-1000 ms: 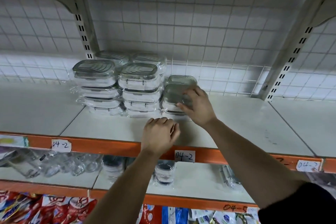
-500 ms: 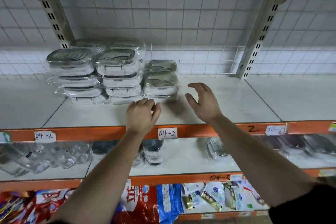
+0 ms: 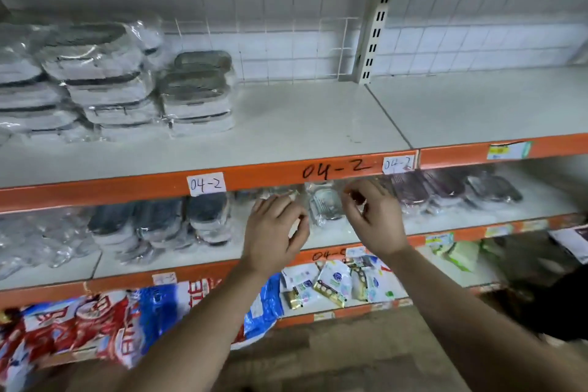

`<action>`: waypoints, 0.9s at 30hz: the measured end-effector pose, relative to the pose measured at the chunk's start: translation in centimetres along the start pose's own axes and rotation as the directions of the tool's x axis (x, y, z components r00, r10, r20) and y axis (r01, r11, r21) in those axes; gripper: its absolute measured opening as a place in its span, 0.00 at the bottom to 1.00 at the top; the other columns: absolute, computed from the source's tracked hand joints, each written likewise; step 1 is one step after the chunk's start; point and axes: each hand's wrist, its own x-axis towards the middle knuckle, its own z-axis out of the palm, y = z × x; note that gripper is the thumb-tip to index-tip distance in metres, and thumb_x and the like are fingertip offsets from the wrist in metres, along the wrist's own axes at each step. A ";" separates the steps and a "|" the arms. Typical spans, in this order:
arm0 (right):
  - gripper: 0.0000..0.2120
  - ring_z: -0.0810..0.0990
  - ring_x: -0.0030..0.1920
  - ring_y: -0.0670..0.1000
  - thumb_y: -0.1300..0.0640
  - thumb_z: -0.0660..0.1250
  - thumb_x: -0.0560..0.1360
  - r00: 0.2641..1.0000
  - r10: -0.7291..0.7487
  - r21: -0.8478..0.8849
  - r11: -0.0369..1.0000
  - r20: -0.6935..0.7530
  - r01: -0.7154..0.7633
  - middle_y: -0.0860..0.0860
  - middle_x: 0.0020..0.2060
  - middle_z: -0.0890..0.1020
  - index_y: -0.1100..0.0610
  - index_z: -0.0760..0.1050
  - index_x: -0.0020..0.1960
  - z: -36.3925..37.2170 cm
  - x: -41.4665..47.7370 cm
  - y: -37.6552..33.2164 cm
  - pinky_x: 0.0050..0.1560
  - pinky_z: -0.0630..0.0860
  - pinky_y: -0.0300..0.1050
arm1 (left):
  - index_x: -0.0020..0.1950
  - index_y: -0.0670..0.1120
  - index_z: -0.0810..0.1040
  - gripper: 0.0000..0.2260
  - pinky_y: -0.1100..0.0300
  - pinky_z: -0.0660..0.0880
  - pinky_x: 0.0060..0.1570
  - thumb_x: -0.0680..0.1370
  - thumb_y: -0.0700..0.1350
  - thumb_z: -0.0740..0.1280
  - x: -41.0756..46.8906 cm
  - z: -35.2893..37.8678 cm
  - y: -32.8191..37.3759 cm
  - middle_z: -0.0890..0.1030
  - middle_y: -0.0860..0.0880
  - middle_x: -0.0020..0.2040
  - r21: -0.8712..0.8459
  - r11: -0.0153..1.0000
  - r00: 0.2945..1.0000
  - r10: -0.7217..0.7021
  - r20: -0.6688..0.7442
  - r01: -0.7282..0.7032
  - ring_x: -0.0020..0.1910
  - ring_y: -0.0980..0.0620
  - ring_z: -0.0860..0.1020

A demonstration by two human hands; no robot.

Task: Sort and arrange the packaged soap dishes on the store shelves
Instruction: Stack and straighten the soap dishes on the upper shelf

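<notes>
Upper shelf, far left: wrapped soap dish stacks [image 3: 108, 83], w/ a short stack [image 3: 197, 95] beside them. Both hands have left it and dropped to the middle shelf [image 3: 461, 219], so prob. the next pick-up is starting. Paper tag [image 3: 206, 184] reads "04-2". L hand [image 3: 275, 232]: fingers loosely curled, empty. Between the hands a wrapped dish [image 3: 324, 205] lies on that shelf. R hand [image 3: 374, 219]: fingers curled by the wrap, can't tell if pinching. Rail writing [image 3: 335, 169]: "04-2" too.
</notes>
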 end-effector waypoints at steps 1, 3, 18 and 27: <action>0.12 0.73 0.40 0.46 0.51 0.61 0.77 0.999 0.022 0.001 1.000 0.028 -0.022 0.47 0.40 0.78 0.58 0.79 0.48 -0.1 -1.0 1.1 0.38 0.71 0.43 | 0.41 0.44 0.78 0.10 0.53 0.70 0.41 0.78 0.46 0.62 -0.8 1.0 0.5 0.77 0.49 0.39 -0.008 1.000 0.999 -0.011 0.043 0.011 0.39 0.48 0.75; 0.14 0.74 0.42 0.46 0.49 0.60 0.77 0.993 0.083 -0.011 0.997 0.082 -0.082 0.45 0.42 0.76 0.57 0.79 0.49 -0.1 -3.4 3.8 0.38 0.71 0.41 | 0.41 0.45 0.78 0.11 0.53 0.71 0.41 0.79 0.47 0.61 -2.8 3.7 1.1 0.77 0.50 0.39 0.009 0.999 0.987 -0.043 0.152 0.042 0.39 0.49 0.75; 0.17 0.75 0.59 0.65 0.54 0.64 0.75 0.901 0.342 -0.253 0.927 0.268 -0.277 0.60 0.57 0.80 0.62 0.80 0.59 6.5 -10.7 22.2 0.59 0.69 0.47 | 0.54 0.42 0.80 0.15 0.50 0.73 0.51 0.77 0.48 0.60 -9.9 22.4 -1.0 0.79 0.44 0.52 0.114 0.966 0.914 -0.256 0.314 0.231 0.51 0.42 0.76; 0.26 0.68 0.73 0.60 0.44 0.54 0.77 0.915 0.239 -0.437 0.896 0.325 -0.078 0.61 0.71 0.71 0.55 0.75 0.69 10.4 -1.9 27.6 0.77 0.53 0.59 | 0.74 0.42 0.70 0.34 0.45 0.68 0.65 0.77 0.61 0.46 -2.7 28.4 -2.8 0.69 0.45 0.75 0.342 0.898 0.814 -0.408 0.413 0.277 0.75 0.36 0.62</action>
